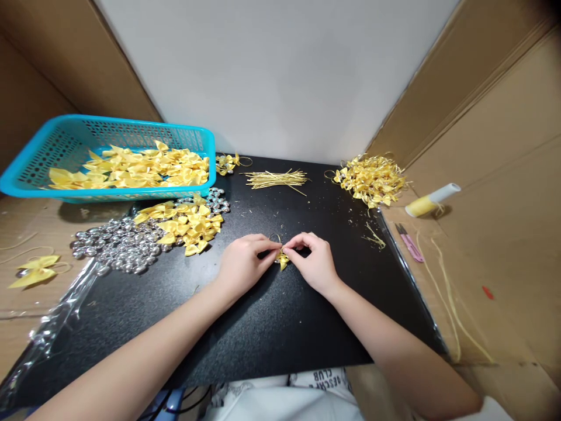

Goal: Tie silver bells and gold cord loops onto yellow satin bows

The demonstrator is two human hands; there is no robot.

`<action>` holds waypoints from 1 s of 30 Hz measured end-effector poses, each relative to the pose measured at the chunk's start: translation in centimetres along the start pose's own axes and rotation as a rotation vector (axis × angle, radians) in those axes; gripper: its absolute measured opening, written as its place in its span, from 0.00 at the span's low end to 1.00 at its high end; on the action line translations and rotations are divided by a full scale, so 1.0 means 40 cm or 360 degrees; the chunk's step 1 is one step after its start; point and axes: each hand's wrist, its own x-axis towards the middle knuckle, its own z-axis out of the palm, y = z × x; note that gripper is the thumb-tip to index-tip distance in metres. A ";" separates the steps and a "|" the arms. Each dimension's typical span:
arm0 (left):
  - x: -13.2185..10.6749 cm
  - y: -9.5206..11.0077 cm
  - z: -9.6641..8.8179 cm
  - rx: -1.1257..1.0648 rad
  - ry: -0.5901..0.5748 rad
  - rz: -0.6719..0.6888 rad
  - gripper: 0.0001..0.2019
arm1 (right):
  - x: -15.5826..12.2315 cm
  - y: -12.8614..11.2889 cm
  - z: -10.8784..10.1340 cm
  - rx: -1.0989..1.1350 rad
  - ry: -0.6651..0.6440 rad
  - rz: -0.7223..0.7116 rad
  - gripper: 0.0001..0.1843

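Over the middle of the black tabletop, my left hand [248,260] and my right hand [313,260] meet, thumb and forefinger pinched on each. Between their fingertips is a small yellow ribbon bow [283,261] with a thin gold cord loop rising above it. Both hands grip it near the top, where the cord joins; my fingers partly cover that spot. A bundle of gold cord pieces [276,179] lies beyond my hands. To the left of my left hand are a pile of yellow bows [188,225] and many silver beads [123,242].
A blue plastic basket [131,193] of yellow bows stands back left. At the back right is a heap of corded bows [372,180]. Pink-handled snips [411,244], a white tube with yellow thread [432,200] and loose cord [449,292] lie on the cardboard at right.
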 end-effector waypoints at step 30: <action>0.001 0.002 0.003 -0.0041 -0.0033 -0.0091 0.06 | -0.005 -0.005 0.004 -0.0246 -0.0051 -0.0163 0.08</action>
